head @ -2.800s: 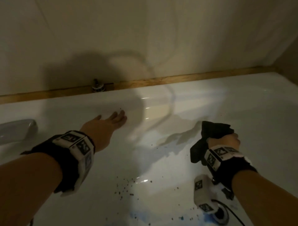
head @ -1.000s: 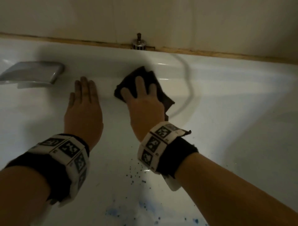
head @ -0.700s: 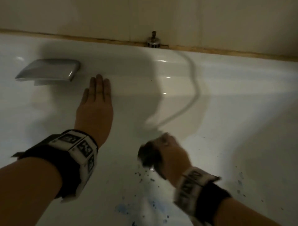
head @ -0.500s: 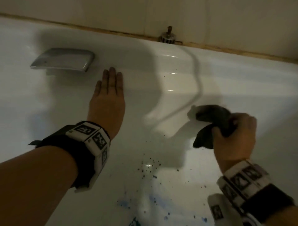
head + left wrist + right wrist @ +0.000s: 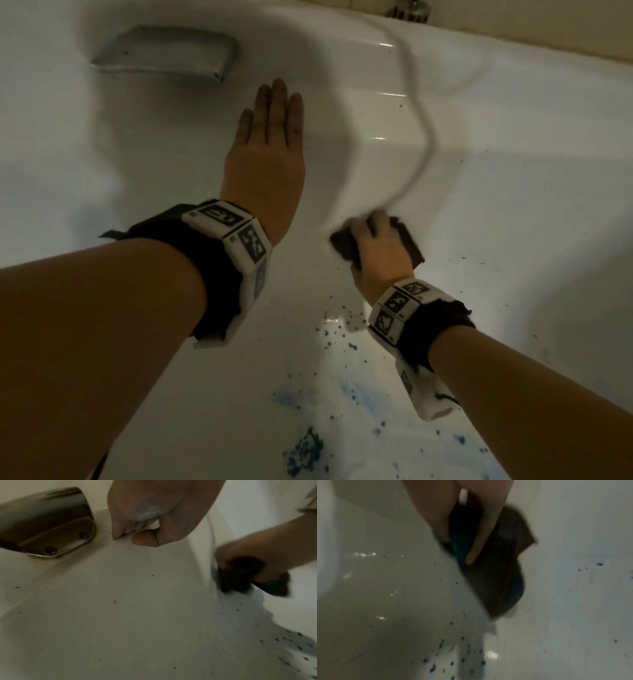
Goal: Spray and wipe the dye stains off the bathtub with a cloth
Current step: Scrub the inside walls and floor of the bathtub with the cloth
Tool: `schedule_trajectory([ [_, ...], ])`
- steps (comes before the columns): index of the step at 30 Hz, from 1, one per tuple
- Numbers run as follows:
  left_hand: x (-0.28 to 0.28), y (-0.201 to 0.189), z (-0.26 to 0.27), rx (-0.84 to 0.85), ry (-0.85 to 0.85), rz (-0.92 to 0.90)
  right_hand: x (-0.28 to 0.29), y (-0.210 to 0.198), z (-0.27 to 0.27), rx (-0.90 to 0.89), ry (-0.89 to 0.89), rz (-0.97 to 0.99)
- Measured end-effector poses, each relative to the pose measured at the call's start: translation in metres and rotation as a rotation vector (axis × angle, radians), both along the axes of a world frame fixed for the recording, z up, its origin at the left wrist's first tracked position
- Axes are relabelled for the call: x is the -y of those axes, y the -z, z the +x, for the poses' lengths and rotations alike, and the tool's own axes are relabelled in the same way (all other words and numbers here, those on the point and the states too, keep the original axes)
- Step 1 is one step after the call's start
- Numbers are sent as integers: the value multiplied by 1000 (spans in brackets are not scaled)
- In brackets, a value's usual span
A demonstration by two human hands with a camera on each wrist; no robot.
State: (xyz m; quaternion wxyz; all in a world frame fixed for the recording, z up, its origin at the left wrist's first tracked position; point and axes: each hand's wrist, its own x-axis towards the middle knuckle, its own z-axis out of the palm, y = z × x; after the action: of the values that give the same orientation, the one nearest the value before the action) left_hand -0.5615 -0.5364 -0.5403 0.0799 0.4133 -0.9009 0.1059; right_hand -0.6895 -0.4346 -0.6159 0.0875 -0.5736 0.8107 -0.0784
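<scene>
Currently, L hand [image 5: 265, 150] lies flat on the sloped inner wall of the white bathtub [image 5: 513, 171], fingers straight and close together, pointing toward the far rim. Left wrist view shows its fingertips and thumb touching the tub surface just right of a chrome overflow plate [image 5: 46, 523]; it holds nothing.

R hand [image 5: 382, 253] presses a dark cloth [image 5: 344, 245] against the tub wall, lower down and to the right of L hand, the two hands apart. Cloth edges stick out on both sides of the hand. Right wrist view, blurred: fingers lie straight over the bunched cloth, with a blue-tinted patch of fabric between them. Whether the thumb curls under the cloth: cannot tell.

Dye stains [image 5: 305, 452]: blue smears and specks on the tub floor, below the R wrist, nearest the camera. Finer dark specks are scattered up the wall near the cloth and further right.

A grey hose [image 5: 416, 99] runs down the tub wall from a chrome fitting [image 5: 411, 10] at the far rim, ending near the cloth.

Both wrists carry black straps w/ white marker blocks.
</scene>
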Motion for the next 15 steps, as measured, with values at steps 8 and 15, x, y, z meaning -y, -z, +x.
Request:
schedule_trajectory([
  [8, -37, 21, 64, -150, 62, 208, -48, -33, 5, 80, -106, -309],
  [15, -124, 150, 161, 561, -241, 836, -6, -57, -2, -409, -199, -517],
])
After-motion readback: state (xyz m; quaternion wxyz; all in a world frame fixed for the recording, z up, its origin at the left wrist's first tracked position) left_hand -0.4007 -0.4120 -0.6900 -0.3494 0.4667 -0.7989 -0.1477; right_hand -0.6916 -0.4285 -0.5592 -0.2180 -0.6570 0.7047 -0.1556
